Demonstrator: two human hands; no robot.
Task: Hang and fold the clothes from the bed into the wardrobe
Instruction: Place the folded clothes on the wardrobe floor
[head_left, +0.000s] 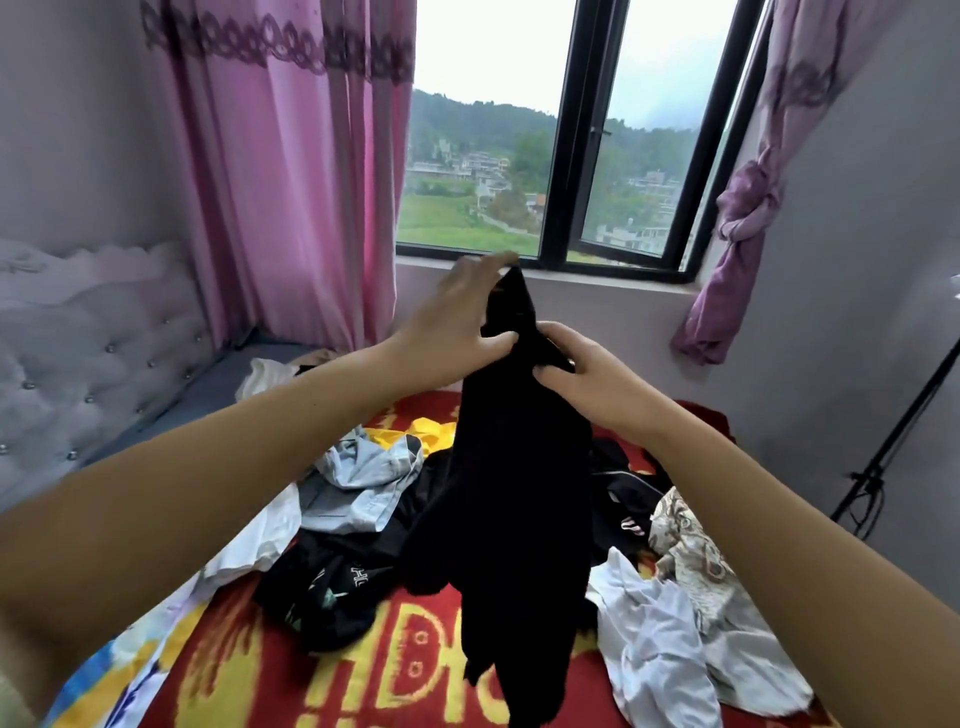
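A black garment (514, 509) hangs in the air above the bed (270, 670), held up in front of the window. My right hand (587, 374) grips its upper part from the right, fingers curled into the cloth. My left hand (457, 317) is at the garment's top, thumb pressed against the cloth and blurred fingers reaching over the upper tip. On the red and yellow bedspread lie more clothes: a light blue shirt (363, 483), a black printed top (327, 587), white pieces (654, 639) and a patterned cloth (691, 551).
A padded grey headboard (78, 353) stands at the left, pink curtains (291, 171) beside it. The window (550, 135) is straight ahead, a knotted purple curtain (737, 244) at its right. A black stand (893, 441) leans by the right wall.
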